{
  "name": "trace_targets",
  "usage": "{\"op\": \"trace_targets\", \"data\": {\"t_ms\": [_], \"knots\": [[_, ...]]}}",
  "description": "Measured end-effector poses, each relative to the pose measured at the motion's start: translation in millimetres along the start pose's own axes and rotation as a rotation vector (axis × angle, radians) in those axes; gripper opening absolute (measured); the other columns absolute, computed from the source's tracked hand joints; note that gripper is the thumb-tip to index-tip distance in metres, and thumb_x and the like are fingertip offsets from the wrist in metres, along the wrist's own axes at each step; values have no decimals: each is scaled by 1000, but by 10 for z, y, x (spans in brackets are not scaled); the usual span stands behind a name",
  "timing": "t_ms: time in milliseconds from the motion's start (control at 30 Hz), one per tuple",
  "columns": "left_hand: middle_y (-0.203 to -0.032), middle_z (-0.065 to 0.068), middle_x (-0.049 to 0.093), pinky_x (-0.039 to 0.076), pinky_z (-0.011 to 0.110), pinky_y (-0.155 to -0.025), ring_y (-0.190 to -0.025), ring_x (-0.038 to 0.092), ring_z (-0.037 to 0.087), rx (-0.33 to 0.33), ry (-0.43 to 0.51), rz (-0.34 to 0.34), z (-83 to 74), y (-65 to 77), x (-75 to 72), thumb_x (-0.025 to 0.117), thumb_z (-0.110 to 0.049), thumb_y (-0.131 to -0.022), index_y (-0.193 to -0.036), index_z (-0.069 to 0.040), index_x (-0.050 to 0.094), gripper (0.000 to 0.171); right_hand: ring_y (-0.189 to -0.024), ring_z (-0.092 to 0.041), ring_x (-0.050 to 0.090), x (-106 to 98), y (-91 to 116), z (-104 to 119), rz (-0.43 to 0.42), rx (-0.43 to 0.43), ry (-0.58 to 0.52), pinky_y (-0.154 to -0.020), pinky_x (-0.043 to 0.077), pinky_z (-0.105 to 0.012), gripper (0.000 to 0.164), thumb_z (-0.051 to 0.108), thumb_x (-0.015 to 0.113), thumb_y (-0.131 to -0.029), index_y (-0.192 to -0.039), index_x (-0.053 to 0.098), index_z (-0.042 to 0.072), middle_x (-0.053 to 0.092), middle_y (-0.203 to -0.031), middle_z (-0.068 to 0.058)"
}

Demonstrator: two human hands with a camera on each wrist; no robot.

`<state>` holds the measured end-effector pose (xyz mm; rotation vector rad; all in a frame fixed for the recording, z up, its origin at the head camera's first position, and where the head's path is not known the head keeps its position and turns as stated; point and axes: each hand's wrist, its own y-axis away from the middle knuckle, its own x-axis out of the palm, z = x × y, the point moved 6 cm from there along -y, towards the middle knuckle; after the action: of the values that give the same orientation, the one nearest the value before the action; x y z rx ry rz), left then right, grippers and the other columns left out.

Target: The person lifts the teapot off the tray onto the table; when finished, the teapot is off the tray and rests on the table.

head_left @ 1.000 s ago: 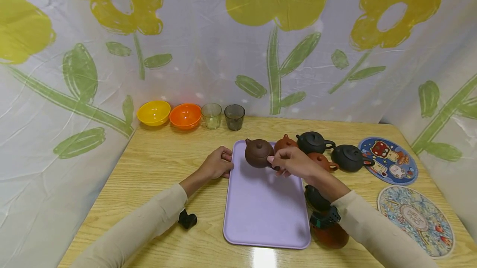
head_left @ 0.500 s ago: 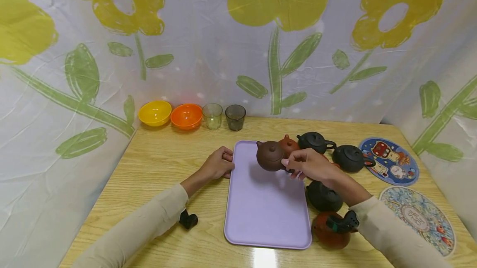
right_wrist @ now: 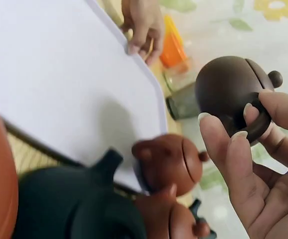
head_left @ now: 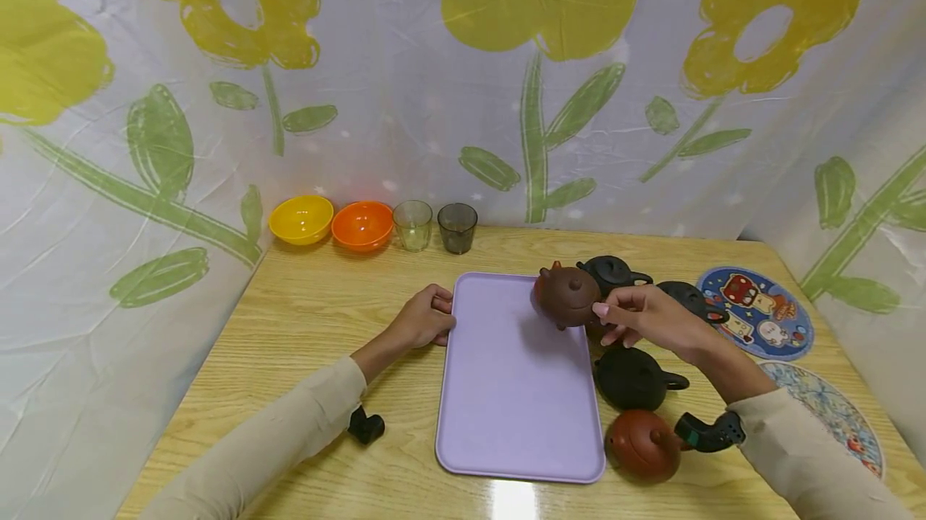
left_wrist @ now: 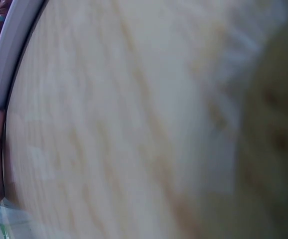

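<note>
My right hand (head_left: pixel 654 317) pinches the handle of a dark brown clay teapot (head_left: pixel 567 299), held over the far right corner of the lilac tray (head_left: pixel 521 415). In the right wrist view thumb and fingers close on the handle of this round teapot (right_wrist: pixel 226 82), which is raised off the tray and casts a shadow there. A reddish-brown teapot (right_wrist: pixel 171 164) behind it sits at the tray's far right corner, mostly hidden in the head view. My left hand (head_left: pixel 423 317) holds the tray's left rim, thumb on the edge and fingers curled.
Right of the tray stand a black teapot (head_left: pixel 633 379) and a red teapot (head_left: pixel 642 446); more black teapots (head_left: pixel 608 272) are farther back. Two round patterned mats (head_left: pixel 760 311) lie at far right. Yellow bowl (head_left: pixel 301 220), orange bowl (head_left: pixel 362 226) and two glasses (head_left: pixel 456 228) line the back.
My right hand has carried the brown teapot rightward, from above the tray's far middle to its far right corner, now overlapping the reddish-brown teapot. The left hand and tray stay put.
</note>
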<state>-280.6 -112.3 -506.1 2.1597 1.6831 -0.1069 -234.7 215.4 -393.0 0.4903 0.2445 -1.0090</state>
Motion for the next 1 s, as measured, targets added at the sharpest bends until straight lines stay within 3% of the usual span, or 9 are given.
{"op": "trace_targets", "data": {"t_ms": [367, 600, 1000], "knots": [[-113, 17, 56, 62, 34, -60, -82, 65, 20, -6, 22, -7, 11, 5, 2, 63, 2, -85, -127, -1, 51, 44, -89, -25, 71, -323, 214, -211, -37, -7, 60, -76, 59, -36, 34, 28, 54, -104, -103, 64, -4, 68, -101, -15], [-114, 17, 56, 63, 35, -61, -84, 65, 21, -8, 25, 1, 12, -5, 4, 64, 1, -86, -127, -1, 51, 44, -88, -22, 70, -486, 331, -332, -12, -34, 89, -74, 59, -32, 28, 24, 51, -106, -98, 63, 0, 69, -96, -2], [-112, 15, 55, 62, 34, -61, -80, 64, 20, -17, 19, 7, -3, 7, 0, 63, 1, -85, -127, -2, 51, 43, -90, -21, 69, -731, 497, -645, 34, -44, 95, -76, 58, -35, 24, 19, 47, -107, -98, 63, 4, 68, -100, 1]]}}
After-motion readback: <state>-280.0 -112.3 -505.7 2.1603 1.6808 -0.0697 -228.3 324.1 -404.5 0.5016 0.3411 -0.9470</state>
